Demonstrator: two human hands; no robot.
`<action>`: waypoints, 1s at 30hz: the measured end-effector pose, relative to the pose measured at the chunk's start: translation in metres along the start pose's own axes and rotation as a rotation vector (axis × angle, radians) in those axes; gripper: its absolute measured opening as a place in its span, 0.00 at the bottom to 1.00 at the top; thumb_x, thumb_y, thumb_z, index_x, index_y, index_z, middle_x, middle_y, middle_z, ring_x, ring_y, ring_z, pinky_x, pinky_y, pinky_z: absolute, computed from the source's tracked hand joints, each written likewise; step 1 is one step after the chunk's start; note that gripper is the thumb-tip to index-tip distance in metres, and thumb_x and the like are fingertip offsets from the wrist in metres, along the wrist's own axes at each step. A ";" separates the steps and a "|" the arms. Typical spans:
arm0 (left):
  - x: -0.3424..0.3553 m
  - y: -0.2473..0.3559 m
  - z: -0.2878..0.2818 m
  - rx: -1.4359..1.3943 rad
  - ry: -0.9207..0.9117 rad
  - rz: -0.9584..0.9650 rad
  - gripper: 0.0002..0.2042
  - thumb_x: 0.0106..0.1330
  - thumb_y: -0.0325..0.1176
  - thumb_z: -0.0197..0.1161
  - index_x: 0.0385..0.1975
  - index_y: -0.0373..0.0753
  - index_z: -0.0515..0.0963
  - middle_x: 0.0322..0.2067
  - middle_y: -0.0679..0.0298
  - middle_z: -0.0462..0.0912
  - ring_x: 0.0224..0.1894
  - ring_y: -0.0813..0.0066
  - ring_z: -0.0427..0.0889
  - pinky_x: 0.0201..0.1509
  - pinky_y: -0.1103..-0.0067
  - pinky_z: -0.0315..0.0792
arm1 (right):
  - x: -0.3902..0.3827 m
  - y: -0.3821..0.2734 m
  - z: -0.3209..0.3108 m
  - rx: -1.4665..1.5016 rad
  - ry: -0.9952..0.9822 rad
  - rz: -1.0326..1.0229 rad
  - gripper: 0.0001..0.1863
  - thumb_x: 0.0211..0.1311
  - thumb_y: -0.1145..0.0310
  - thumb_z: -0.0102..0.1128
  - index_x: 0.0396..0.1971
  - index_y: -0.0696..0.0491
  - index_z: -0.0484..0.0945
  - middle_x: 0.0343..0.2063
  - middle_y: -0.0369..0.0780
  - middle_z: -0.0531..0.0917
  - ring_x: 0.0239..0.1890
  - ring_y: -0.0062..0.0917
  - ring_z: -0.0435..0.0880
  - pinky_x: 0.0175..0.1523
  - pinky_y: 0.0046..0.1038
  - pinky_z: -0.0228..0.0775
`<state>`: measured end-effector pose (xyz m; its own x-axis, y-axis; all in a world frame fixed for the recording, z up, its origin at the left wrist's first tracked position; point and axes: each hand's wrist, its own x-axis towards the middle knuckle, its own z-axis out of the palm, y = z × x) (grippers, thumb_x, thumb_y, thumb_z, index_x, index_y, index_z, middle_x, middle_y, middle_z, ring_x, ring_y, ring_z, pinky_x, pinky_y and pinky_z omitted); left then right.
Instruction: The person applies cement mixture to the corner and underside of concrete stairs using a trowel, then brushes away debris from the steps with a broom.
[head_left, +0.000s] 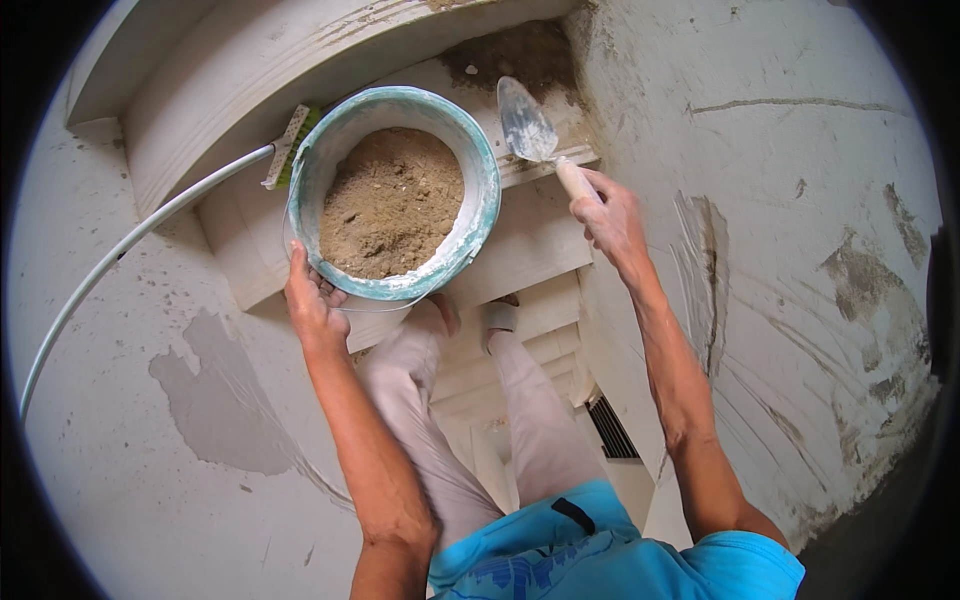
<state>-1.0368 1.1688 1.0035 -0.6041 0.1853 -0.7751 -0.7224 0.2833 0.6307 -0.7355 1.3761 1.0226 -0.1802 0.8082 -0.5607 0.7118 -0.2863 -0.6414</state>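
Right hand [612,222] grips trowel [535,135], blade pointing up-left, away from body.

Both arms reach forward; left hand [312,300] and right hand [610,220] each closed in a grip

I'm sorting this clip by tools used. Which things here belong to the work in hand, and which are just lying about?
In use:
- round teal-rimmed plastic bucket of sandy mortar mix, gripped at its rim by the left hand
- pointed metal trowel with pale handle, held by the right hand

Lying about:
- green-backed brush behind the bucket
- thin white pipe
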 end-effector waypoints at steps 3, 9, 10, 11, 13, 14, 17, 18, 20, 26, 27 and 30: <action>-0.009 0.003 0.010 -0.004 0.000 0.028 0.28 0.70 0.54 0.57 0.59 0.36 0.69 0.53 0.55 0.76 0.56 0.61 0.75 0.59 0.60 0.70 | 0.051 0.022 0.027 -0.100 -0.104 -0.061 0.27 0.41 0.64 0.61 0.48 0.54 0.84 0.26 0.46 0.84 0.25 0.33 0.81 0.35 0.31 0.73; -0.005 0.003 0.005 0.014 -0.011 -0.002 0.29 0.70 0.54 0.57 0.59 0.35 0.68 0.55 0.54 0.74 0.58 0.59 0.73 0.60 0.58 0.69 | 0.101 0.005 0.082 -0.012 -0.162 -0.102 0.24 0.45 0.63 0.61 0.45 0.57 0.84 0.19 0.42 0.81 0.16 0.23 0.77 0.22 0.27 0.68; -0.005 0.003 0.006 0.015 -0.006 -0.003 0.29 0.70 0.54 0.57 0.60 0.35 0.68 0.55 0.54 0.74 0.58 0.59 0.73 0.60 0.58 0.69 | 0.107 0.002 0.084 0.042 -0.160 -0.071 0.23 0.46 0.63 0.61 0.45 0.57 0.85 0.19 0.41 0.81 0.15 0.22 0.76 0.20 0.27 0.67; -0.005 0.004 0.008 0.016 -0.002 -0.005 0.29 0.70 0.54 0.57 0.60 0.35 0.68 0.55 0.54 0.74 0.58 0.59 0.73 0.60 0.58 0.69 | 0.115 0.004 0.085 0.114 -0.135 -0.062 0.23 0.47 0.64 0.61 0.45 0.57 0.85 0.19 0.40 0.81 0.15 0.21 0.76 0.20 0.26 0.67; -0.005 0.004 0.008 0.019 0.005 -0.009 0.30 0.70 0.54 0.57 0.60 0.35 0.68 0.56 0.53 0.74 0.58 0.58 0.73 0.60 0.58 0.69 | 0.125 0.011 0.089 0.255 -0.093 -0.040 0.22 0.49 0.65 0.62 0.45 0.58 0.84 0.19 0.38 0.81 0.15 0.20 0.76 0.19 0.24 0.68; -0.005 0.005 0.009 0.021 0.003 -0.010 0.30 0.70 0.54 0.57 0.60 0.35 0.67 0.56 0.53 0.74 0.58 0.58 0.73 0.60 0.58 0.69 | 0.129 0.016 0.085 0.265 -0.063 -0.034 0.21 0.49 0.66 0.62 0.44 0.58 0.84 0.19 0.37 0.81 0.15 0.19 0.76 0.19 0.23 0.68; -0.003 0.006 0.005 0.019 0.015 -0.015 0.31 0.70 0.54 0.57 0.62 0.34 0.66 0.57 0.53 0.73 0.59 0.58 0.73 0.61 0.58 0.69 | 0.134 0.022 0.069 0.280 -0.001 -0.021 0.19 0.50 0.67 0.62 0.43 0.58 0.85 0.19 0.36 0.81 0.15 0.17 0.75 0.19 0.22 0.68; -0.002 0.005 0.005 0.019 0.013 -0.021 0.31 0.70 0.54 0.57 0.62 0.34 0.66 0.58 0.52 0.73 0.59 0.58 0.73 0.60 0.58 0.69 | 0.137 0.027 0.060 0.277 0.021 -0.019 0.19 0.49 0.68 0.62 0.43 0.58 0.85 0.19 0.36 0.81 0.15 0.17 0.76 0.19 0.22 0.67; -0.002 0.006 0.004 0.021 0.023 -0.015 0.32 0.70 0.54 0.58 0.63 0.34 0.66 0.58 0.53 0.72 0.59 0.58 0.73 0.60 0.58 0.69 | 0.143 0.037 0.049 0.273 0.053 -0.014 0.19 0.49 0.68 0.62 0.42 0.58 0.85 0.20 0.36 0.81 0.16 0.17 0.76 0.19 0.22 0.67; -0.006 0.005 0.008 0.040 0.054 0.027 0.31 0.68 0.54 0.59 0.60 0.33 0.69 0.54 0.54 0.78 0.51 0.64 0.78 0.51 0.66 0.74 | 0.166 0.046 0.042 0.040 0.268 -0.044 0.23 0.46 0.60 0.64 0.42 0.57 0.86 0.26 0.46 0.86 0.29 0.33 0.85 0.40 0.33 0.75; -0.008 0.005 0.011 0.039 0.045 0.028 0.31 0.68 0.54 0.59 0.59 0.33 0.69 0.54 0.54 0.78 0.51 0.65 0.78 0.51 0.67 0.74 | 0.176 0.057 0.040 -0.032 0.312 -0.082 0.23 0.46 0.60 0.64 0.42 0.56 0.86 0.27 0.48 0.86 0.31 0.36 0.85 0.42 0.34 0.75; -0.003 0.003 0.008 0.038 0.035 0.029 0.30 0.68 0.54 0.58 0.59 0.33 0.70 0.52 0.55 0.79 0.50 0.65 0.79 0.50 0.68 0.74 | 0.179 0.065 0.044 -0.130 0.370 -0.202 0.22 0.48 0.61 0.64 0.43 0.57 0.86 0.23 0.44 0.85 0.24 0.27 0.82 0.33 0.31 0.73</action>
<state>-1.0344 1.1768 1.0078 -0.6367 0.1614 -0.7540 -0.6914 0.3134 0.6509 -0.7511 1.4797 0.8573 -0.0866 0.9779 -0.1903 0.7707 -0.0553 -0.6348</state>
